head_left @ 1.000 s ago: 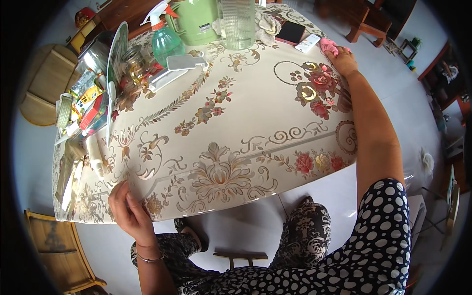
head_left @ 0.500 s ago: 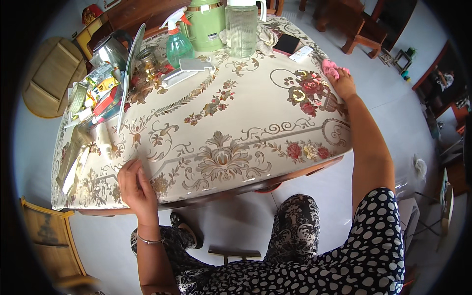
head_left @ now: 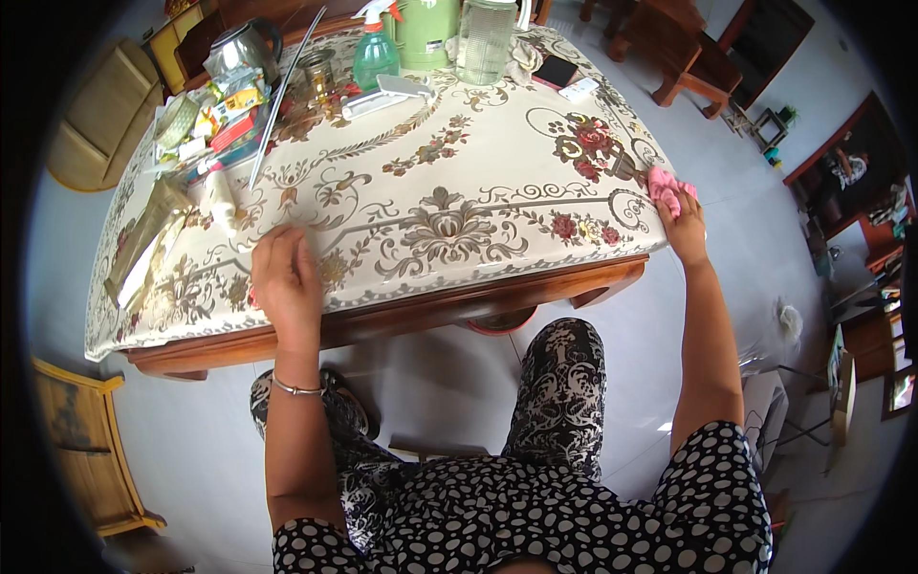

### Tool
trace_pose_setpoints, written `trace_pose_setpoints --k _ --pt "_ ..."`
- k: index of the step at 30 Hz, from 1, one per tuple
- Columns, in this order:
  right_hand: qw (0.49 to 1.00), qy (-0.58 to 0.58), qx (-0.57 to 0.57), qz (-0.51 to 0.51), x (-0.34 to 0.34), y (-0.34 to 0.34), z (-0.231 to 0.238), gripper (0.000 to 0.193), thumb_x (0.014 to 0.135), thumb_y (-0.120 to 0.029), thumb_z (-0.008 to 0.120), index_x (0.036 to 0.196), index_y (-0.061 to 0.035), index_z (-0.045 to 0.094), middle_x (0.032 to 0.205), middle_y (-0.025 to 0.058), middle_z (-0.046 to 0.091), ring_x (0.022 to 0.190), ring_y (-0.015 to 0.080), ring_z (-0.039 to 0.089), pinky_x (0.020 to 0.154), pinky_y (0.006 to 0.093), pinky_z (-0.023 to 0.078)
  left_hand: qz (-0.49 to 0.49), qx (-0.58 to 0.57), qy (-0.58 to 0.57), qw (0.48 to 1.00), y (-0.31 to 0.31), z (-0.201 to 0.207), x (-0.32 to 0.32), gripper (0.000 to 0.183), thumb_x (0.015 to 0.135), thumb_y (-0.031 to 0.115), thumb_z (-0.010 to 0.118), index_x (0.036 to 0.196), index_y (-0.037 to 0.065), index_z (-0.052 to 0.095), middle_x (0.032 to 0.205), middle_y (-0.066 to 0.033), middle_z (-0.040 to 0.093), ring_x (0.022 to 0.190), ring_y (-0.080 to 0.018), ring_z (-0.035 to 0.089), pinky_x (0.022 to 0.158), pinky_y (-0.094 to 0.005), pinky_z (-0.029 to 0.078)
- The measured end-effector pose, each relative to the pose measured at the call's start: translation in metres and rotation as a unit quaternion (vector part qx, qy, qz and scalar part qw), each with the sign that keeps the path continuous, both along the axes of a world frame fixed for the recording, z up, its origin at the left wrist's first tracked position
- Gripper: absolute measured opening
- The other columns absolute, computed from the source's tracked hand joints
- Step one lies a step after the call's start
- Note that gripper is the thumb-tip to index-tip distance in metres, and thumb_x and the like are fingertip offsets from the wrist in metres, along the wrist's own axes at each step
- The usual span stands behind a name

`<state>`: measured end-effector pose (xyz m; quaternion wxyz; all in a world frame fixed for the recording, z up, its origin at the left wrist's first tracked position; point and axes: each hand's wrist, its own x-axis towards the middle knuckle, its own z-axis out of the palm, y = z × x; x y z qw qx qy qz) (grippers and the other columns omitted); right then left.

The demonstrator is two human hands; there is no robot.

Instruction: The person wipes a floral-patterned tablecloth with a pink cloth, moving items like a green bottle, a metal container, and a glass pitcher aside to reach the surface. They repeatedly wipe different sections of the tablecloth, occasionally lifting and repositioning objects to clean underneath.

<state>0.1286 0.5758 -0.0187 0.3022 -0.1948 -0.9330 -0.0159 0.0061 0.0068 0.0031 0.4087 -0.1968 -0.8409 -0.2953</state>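
Note:
At the table's right edge my right hand [head_left: 686, 232] is closed on a crumpled pink cloth [head_left: 666, 189], pressing it against the patterned tablecloth [head_left: 497, 215]. My left hand [head_left: 287, 277] leans on the front edge of the table, left of the middle. Its fingers are curled in and no object shows in them. Beyond that hand lies a white tube-like bottle [head_left: 219, 199], next to a long, flattened brownish wrapper [head_left: 148, 239].
Along the back stand a green spray bottle [head_left: 375, 59], a green flask [head_left: 430, 33] and a clear jug [head_left: 485, 43]. A phone [head_left: 555, 72] lies right of them. Packets [head_left: 225, 115] and a metal kettle [head_left: 242, 53] crowd the left. A wooden chair [head_left: 81, 440] stands lower left.
My right hand has drawn the pink cloth toward me along the table's right edge. My left hand still rests at the front edge. The whole view has shifted, showing more of the table's front.

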Motion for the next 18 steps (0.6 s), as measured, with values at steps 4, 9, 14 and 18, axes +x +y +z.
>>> trace_pose_setpoints --k 4,9,14,18 --pt "0.999 0.014 0.037 0.011 0.015 -0.03 0.004 0.044 0.085 -0.039 0.065 0.114 -0.0062 0.062 0.122 0.0166 0.058 0.114 0.0364 0.051 0.1 0.0442 0.039 -0.016 0.016 0.0 1.0 0.004 0.001 0.002 0.013 0.082 0.001 0.059 0.093 0.003 0.064 0.099 -0.0129 0.064 0.091 -0.0318 0.06 0.08 -0.0391 0.048" --pt "0.987 0.06 0.02 0.146 -0.011 -0.124 0.015 0.036 0.08 -0.026 0.071 0.11 -0.0067 0.063 0.115 0.0172 0.062 0.106 0.0358 0.058 0.093 0.0422 0.047 -0.02 0.056 -0.019 0.998 -0.001 -0.001 0.0 0.014 0.082 0.003 0.06 0.095 0.004 0.064 0.099 -0.0124 0.063 0.092 -0.0311 0.059 0.08 -0.039 0.048" --pt "0.958 0.049 -0.009 0.283 -0.061 -0.245 0.026 0.031 0.083 -0.027 0.067 0.109 -0.0121 0.063 0.115 0.0145 0.06 0.109 0.0351 0.055 0.094 0.0439 0.046 -0.052 0.109 -0.052 0.991 -0.004 0.0 0.002 0.014 0.085 0.005 0.057 0.098 0.003 0.063 0.1 -0.0129 0.062 0.094 -0.0309 0.057 0.082 -0.0379 0.047" --pt "0.921 0.041 0.005 0.387 -0.101 -0.336 0.019 0.037 0.078 -0.024 0.07 0.113 -0.0164 0.062 0.125 0.0111 0.056 0.116 0.034 0.052 0.101 0.0449 0.04 -0.076 0.13 -0.044 0.988 -0.007 0.005 0.006 0.015 0.088 0.005 0.054 0.101 0.001 0.062 0.1 -0.0148 0.061 0.096 -0.0316 0.056 0.085 -0.0377 0.045"
